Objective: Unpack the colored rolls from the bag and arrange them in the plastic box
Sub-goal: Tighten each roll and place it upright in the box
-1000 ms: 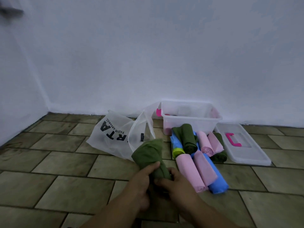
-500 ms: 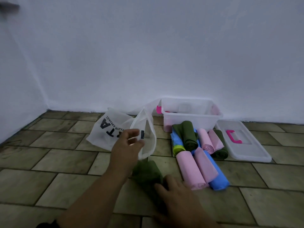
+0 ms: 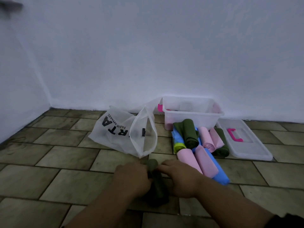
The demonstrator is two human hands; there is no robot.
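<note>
walls [image 3: 148, 46]: white, corner left | floor [image 3: 49, 162]: olive tiles | light: dim

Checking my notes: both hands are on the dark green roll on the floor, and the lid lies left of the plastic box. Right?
Not quite: the head view shows the lid right of the plastic box, not left. The left hand and right hand are on the dark green roll on the floor.
</note>
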